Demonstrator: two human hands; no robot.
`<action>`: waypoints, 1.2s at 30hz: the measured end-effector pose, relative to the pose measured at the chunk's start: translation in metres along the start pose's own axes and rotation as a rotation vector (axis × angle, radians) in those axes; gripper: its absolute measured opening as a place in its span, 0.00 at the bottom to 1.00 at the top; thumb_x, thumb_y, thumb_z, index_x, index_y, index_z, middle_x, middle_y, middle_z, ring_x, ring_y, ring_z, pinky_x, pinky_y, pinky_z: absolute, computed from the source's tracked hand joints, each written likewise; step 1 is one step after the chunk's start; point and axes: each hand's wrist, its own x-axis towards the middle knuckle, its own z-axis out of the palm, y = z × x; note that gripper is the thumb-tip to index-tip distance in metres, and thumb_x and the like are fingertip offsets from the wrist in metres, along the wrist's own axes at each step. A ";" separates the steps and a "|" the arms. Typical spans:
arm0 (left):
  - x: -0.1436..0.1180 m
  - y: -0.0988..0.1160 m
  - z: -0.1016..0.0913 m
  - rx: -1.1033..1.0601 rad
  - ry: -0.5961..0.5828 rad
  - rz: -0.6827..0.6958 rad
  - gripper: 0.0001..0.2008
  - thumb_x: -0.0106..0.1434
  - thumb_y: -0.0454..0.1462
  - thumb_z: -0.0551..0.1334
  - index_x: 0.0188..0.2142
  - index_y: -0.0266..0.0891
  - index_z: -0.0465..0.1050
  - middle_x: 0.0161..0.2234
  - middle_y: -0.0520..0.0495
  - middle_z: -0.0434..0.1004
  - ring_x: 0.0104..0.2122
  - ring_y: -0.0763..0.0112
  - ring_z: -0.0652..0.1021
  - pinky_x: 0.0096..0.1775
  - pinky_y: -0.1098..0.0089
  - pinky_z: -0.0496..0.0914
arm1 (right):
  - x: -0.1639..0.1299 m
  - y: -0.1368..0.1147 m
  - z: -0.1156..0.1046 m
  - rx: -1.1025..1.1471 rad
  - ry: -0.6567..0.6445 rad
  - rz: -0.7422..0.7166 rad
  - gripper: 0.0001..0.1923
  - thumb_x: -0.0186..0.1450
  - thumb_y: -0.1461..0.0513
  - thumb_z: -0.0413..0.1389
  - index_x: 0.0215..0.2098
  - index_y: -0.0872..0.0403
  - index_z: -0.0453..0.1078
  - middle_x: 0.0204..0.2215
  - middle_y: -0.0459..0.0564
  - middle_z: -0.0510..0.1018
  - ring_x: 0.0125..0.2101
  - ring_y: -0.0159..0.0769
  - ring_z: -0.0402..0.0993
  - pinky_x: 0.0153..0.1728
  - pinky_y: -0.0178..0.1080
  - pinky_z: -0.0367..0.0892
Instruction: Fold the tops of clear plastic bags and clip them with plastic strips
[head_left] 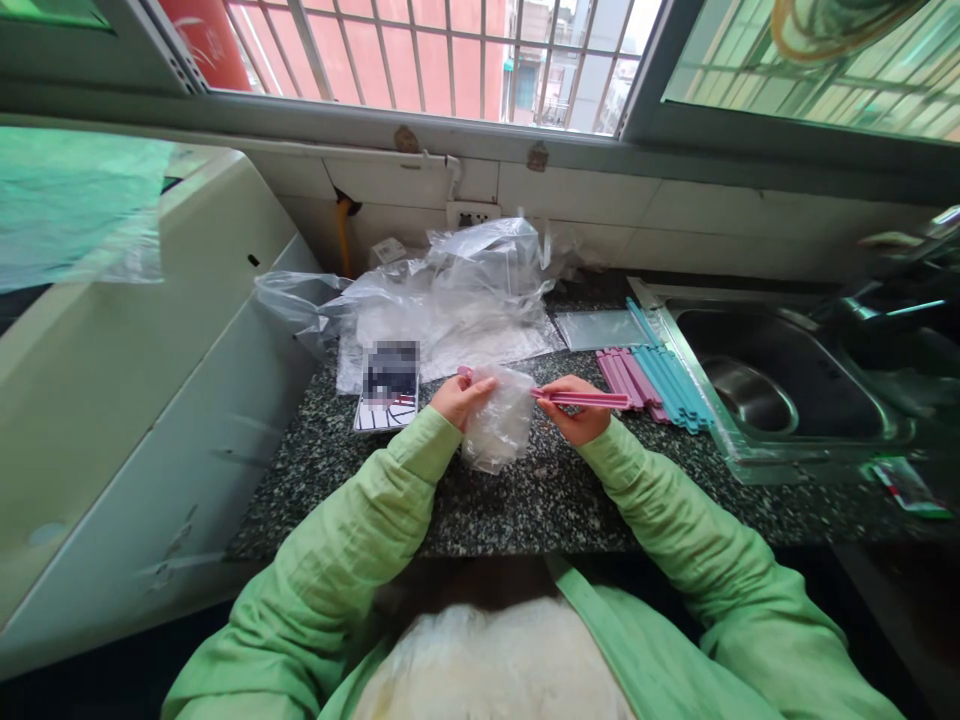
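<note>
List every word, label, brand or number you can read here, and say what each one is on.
None can be read.
The card on the counter beside the left hand is blurred at the top, with only unreadable lines below.
The small packet by the sink has print too small to read.

We see a granite counter (525, 500) under a barred window (450, 60). Crumpled plastic sheets (457, 290) lie at the back, pink sticks (626, 378) touch blue sticks (675, 385) beside a steel sink (780, 385), and a card (390, 385) lies left.
</note>
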 end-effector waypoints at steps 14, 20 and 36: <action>-0.004 0.004 0.005 -0.128 0.083 -0.126 0.16 0.30 0.40 0.71 0.18 0.33 0.72 0.16 0.51 0.71 0.17 0.77 0.69 0.22 0.74 0.62 | 0.005 0.000 -0.008 -0.075 -0.040 -0.100 0.06 0.56 0.61 0.56 0.31 0.56 0.69 0.25 0.50 0.76 0.27 0.33 0.72 0.29 0.36 0.70; -0.004 0.004 0.005 -0.169 0.115 -0.105 0.14 0.32 0.39 0.71 0.18 0.33 0.72 0.16 0.51 0.72 0.18 0.75 0.70 0.23 0.73 0.64 | 0.006 0.002 -0.017 -0.183 -0.051 -0.141 0.05 0.57 0.62 0.55 0.31 0.54 0.70 0.26 0.49 0.77 0.28 0.34 0.73 0.31 0.37 0.71; -0.004 -0.005 0.006 -0.134 0.060 -0.037 0.16 0.33 0.40 0.71 0.21 0.33 0.74 0.19 0.50 0.74 0.21 0.74 0.72 0.27 0.72 0.67 | 0.005 -0.008 -0.019 -0.164 0.025 -0.117 0.05 0.56 0.62 0.57 0.32 0.53 0.70 0.27 0.49 0.75 0.28 0.32 0.72 0.29 0.35 0.71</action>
